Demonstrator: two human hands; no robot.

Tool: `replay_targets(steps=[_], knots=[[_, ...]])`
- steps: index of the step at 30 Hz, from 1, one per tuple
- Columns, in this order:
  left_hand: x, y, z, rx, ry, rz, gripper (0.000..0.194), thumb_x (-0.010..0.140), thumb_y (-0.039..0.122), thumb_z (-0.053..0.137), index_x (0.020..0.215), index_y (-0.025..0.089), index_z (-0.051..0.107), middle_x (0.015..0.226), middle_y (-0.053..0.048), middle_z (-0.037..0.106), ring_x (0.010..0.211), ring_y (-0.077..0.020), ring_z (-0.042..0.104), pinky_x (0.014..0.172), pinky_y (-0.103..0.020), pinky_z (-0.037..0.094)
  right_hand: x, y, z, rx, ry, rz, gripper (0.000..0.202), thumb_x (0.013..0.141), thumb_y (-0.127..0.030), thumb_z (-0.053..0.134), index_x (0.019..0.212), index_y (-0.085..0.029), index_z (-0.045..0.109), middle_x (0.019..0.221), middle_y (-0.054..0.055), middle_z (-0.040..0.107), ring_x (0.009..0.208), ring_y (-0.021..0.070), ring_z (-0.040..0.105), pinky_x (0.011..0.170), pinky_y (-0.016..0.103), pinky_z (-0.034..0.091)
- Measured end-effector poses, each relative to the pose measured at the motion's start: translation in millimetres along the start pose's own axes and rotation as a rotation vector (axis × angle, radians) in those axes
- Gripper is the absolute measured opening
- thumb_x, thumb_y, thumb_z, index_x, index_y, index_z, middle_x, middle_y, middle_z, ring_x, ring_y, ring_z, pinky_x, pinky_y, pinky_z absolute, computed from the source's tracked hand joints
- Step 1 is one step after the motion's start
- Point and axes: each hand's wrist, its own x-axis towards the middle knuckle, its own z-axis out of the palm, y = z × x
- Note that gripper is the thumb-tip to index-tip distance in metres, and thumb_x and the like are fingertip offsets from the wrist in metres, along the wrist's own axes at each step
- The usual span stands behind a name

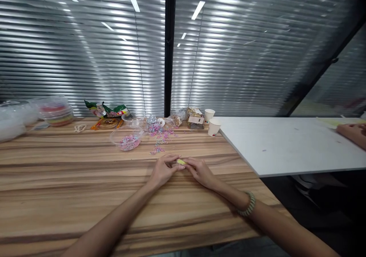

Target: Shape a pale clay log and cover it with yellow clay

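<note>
**Wooden table [94,173], left hand [162,171], right hand [201,173], yellow piece [180,161] between**

We are seeing the table spreading beneath both hands. Beyond them, off to the left, a clear bowl [114,139] is standing. The two hands are facing each other, fingertips nearly touching. The yellow piece is lying between them, right of the left hand and left of the right; its long axis is running roughly from hand to hand, dipping slightly rightward. Neither hand is plainly sitting nearer. The right thumb and finger are pinching its right end, closed. The left thumb and forefinger are standing apart around its other end; whether they are gripping, we are not able to tell. A pale strand [180,156] is showing there, too thin for us to identify.
</note>
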Motion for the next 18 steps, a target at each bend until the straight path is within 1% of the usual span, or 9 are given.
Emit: replay_targets(steps=[2, 5, 9, 13, 16, 18], knots=[[-0.9, -0.7, 2.8, -0.025, -0.031, 0.005, 0.033, 0.063, 0.035, 0.067, 0.093, 0.020, 0.067, 0.094, -0.008, 0.064, 0.082, -0.0185, 0.057, 0.069, -0.027, 0.045, -0.6, -0.6, 0.6, 0.012, 0.007, -0.025, 0.023, 0.085, -0.017, 0.041, 0.100, -0.020, 0.059, 0.096, 0.006, 0.063, 0.087, 0.0165, 0.058, 0.076, 0.028, 0.044], [-1.5, 0.9, 5.9, -0.055, -0.033, 0.025, 0.027, 0.063, 0.034, 0.066, 0.087, 0.020, 0.069, 0.091, -0.007, 0.065, 0.082, -0.0190, 0.057, 0.070, -0.027, 0.043, -1.8, -1.5, 1.4, 0.014, 0.019, -0.024, 0.024, 0.084, -0.017, 0.042, 0.099, -0.021, 0.059, 0.096, 0.005, 0.064, 0.087, 0.0168, 0.059, 0.076, 0.029, 0.044], [-1.7, 7.7, 6.9, -0.074, -0.034, 0.003, 0.024, 0.069, 0.037, 0.060, 0.081, 0.019, 0.069, 0.084, -0.006, 0.067, 0.077, -0.0191, 0.057, 0.069, -0.027, 0.041, -2.6, -1.6, 1.9, -0.017, 0.110, 0.045, 0.021, 0.084, -0.020, 0.043, 0.096, -0.021, 0.061, 0.092, 0.005, 0.065, 0.082, 0.0176, 0.060, 0.073, 0.029, 0.045], [-3.8, 14.7, 5.6, -0.063, -0.079, 0.006, 0.025, 0.075, 0.037, 0.053, 0.085, 0.020, 0.069, 0.085, -0.006, 0.068, 0.078, -0.0205, 0.057, 0.071, -0.028, 0.041, -1.1, 0.8, 1.3, -0.027, 0.203, 0.117, 0.020, 0.084, -0.024, 0.044, 0.091, -0.019, 0.062, 0.084, 0.005, 0.066, 0.075, 0.0173, 0.061, 0.068, 0.027, 0.045], [-6.3, 19.0, 4.3, 0.052, -0.032, 0.052, 0.023, 0.075, 0.035, 0.053, 0.084, 0.023, 0.070, 0.079, -0.006, 0.067, 0.076, -0.0206, 0.055, 0.072, -0.030, 0.040, 1.3, 3.4, -0.4, -0.034, 0.246, 0.175, 0.020, 0.085, -0.027, 0.044, 0.089, -0.018, 0.061, 0.076, 0.004, 0.066, 0.068, 0.0161, 0.060, 0.064, 0.025, 0.043], [-8.4, 22.4, 3.5, 0.061, -0.006, 0.126, 0.021, 0.075, 0.033, 0.053, 0.081, 0.022, 0.070, 0.078, -0.007, 0.067, 0.080, -0.0206, 0.054, 0.075, -0.030, 0.040, 2.8, 4.2, -1.7, -0.027, 0.247, 0.198, 0.021, 0.085, -0.027, 0.042, 0.089, -0.019, 0.061, 0.071, 0.002, 0.064, 0.064, 0.0148, 0.058, 0.061, 0.024, 0.042]])
